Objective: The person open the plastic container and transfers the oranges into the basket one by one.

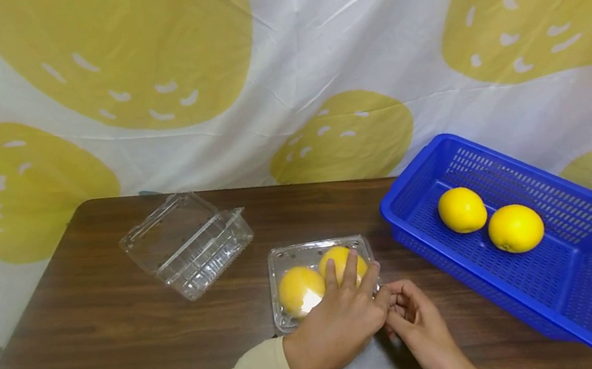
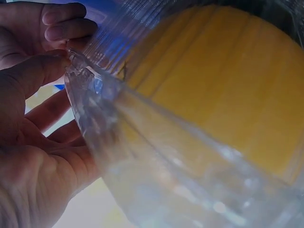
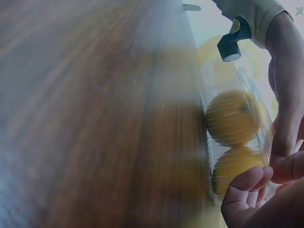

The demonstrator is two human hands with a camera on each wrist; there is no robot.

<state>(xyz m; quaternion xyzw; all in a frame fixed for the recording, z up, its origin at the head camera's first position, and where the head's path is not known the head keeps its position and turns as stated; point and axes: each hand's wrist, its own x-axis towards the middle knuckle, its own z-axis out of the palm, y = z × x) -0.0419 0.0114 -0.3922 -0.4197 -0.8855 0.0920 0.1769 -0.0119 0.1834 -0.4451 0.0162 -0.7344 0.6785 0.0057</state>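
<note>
A clear plastic clamshell box [image 1: 277, 255] with its lid down holds two oranges [image 1: 301, 291]. Across its lid lies my left hand [image 1: 341, 315], fingers spread and mostly straight, thumb toward the right side. There my right hand [image 1: 418, 324] pinches the box's edge with thumb and curled fingers, close to the left thumb. In the left wrist view the folded rim [image 2: 90, 71] of the box shows beside the fingertips, with one orange [image 2: 223, 80] large behind the plastic. The right wrist view catches both oranges [image 3: 232, 118] through the ribbed side wall.
A second clear clamshell [image 1: 192, 248] stands with its lid up at the back left of the brown table [image 1: 97, 335]. To the right, a blue plastic basket [image 1: 563, 293] holds two more oranges [image 1: 515, 228]. A lemon-print cloth [image 1: 312, 51] hangs behind the table.
</note>
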